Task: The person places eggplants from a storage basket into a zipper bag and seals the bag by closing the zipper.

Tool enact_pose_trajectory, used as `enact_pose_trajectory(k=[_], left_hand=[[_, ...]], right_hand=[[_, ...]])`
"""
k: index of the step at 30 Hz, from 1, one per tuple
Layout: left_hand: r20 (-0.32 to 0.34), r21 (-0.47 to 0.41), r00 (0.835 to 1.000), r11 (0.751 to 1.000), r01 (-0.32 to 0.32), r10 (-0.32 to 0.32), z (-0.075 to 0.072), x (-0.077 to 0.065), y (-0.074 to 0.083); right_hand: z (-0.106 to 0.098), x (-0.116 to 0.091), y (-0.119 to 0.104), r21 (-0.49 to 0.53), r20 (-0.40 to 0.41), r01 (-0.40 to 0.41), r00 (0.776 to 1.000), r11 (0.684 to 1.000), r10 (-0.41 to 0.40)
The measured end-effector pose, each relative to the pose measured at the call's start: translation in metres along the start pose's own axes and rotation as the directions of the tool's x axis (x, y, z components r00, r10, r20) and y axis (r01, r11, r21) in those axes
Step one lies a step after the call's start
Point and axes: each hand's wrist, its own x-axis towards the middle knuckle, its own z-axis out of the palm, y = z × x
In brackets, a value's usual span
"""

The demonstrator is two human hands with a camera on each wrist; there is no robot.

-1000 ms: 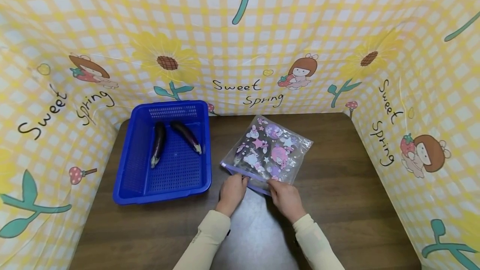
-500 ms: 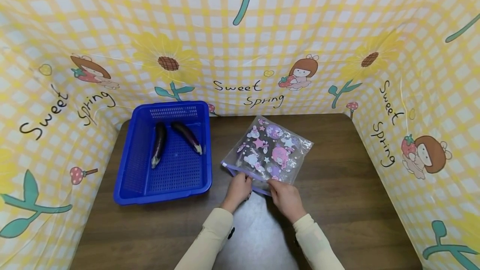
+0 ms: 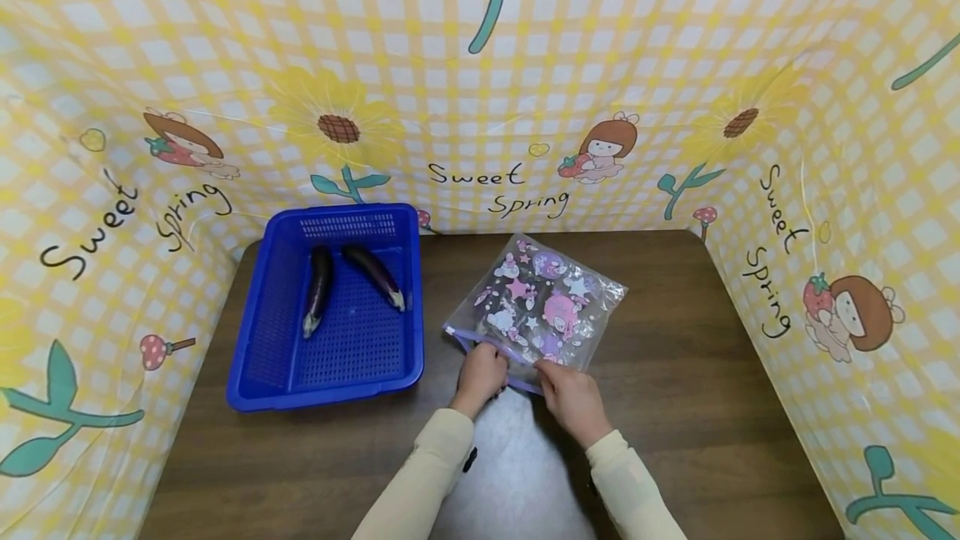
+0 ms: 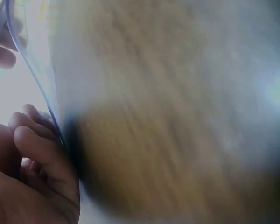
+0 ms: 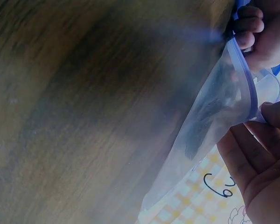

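Note:
A clear zip bag [image 3: 536, 298] printed with pink and purple cartoon figures and stars lies askew at the table's middle, its purple zip edge nearest me. My left hand [image 3: 481, 376] holds that edge with curled fingers, just right of the white slider [image 3: 448, 330]. Farther right along the same edge, my right hand [image 3: 575, 398] pinches the bag between thumb and fingers. In the right wrist view the purple strip [image 5: 246, 79] runs between both hands, and the bag's two sides stand apart there. The left wrist view shows curled left fingers [image 4: 42, 149] against the bag's rim.
To the left stands a blue plastic basket [image 3: 402, 378] with perforated walls, holding two dark purple eggplants [image 3: 318, 290]. Yellow checked cloth [image 3: 480, 123] with printed figures surrounds the brown wooden table [image 3: 697, 407] at the back and sides.
My left hand has slid a little to the right and away from me along the zip edge, closer to the right hand. The right hand, bag and basket stay in place.

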Motion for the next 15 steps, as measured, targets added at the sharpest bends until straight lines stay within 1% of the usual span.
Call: enact_pose_trajectory(k=[1,3,4,5,6,7,9,11,12,13,14,15], left_hand=[[0.026,0.020,1.000,1.000,-0.005,0.005,-0.003,-0.002,0.000],[0.117,0.059,0.993,0.998,-0.015,0.008,-0.012,-0.007,0.002],[0.177,0.073,0.984,0.997,-0.022,0.008,-0.018,-0.011,0.004],[0.247,0.076,0.969,0.997,-0.029,0.009,-0.025,-0.016,0.006],[0.320,0.070,0.948,0.997,-0.032,0.008,-0.033,-0.022,0.008],[0.390,0.057,0.921,0.998,-0.042,0.017,-0.041,-0.028,0.011],[0.513,0.011,0.857,0.999,-0.053,0.040,-0.059,-0.039,0.017],[0.603,-0.074,0.793,0.996,-0.055,0.088,-0.080,-0.051,0.025],[0.628,-0.119,0.769,0.991,-0.059,0.121,-0.092,-0.056,0.028],[0.641,-0.161,0.752,0.985,-0.067,0.155,-0.104,-0.060,0.031],[0.637,-0.196,0.748,0.978,-0.076,0.186,-0.117,-0.063,0.034],[0.617,-0.225,0.757,0.970,-0.093,0.216,-0.130,-0.065,0.036]], right_hand=[[0.000,0.000,0.000,0.000,0.000,0.000,1.000,1.000,0.000],[0.001,-0.001,-0.001,-0.002,0.000,-0.001,1.000,1.000,0.001],[0.001,-0.001,-0.001,-0.003,0.001,-0.003,1.000,1.000,0.003],[0.001,0.000,-0.002,-0.004,0.001,-0.004,1.000,1.000,0.004],[0.001,-0.001,-0.002,-0.005,0.003,-0.005,1.000,1.000,0.005],[0.000,0.000,-0.003,-0.006,0.004,-0.006,1.000,1.000,0.006],[0.000,0.000,-0.003,-0.005,0.007,-0.011,1.000,1.000,0.011],[0.001,-0.001,-0.003,-0.001,0.013,-0.015,1.000,1.000,0.015],[0.001,-0.001,-0.003,0.003,0.017,-0.016,1.000,1.000,0.015],[0.001,-0.001,-0.002,0.006,0.020,-0.017,1.000,1.000,0.017],[0.001,-0.001,-0.002,0.009,0.023,-0.018,1.000,1.000,0.018],[0.001,-0.001,-0.001,0.010,0.024,-0.018,1.000,1.000,0.017]])
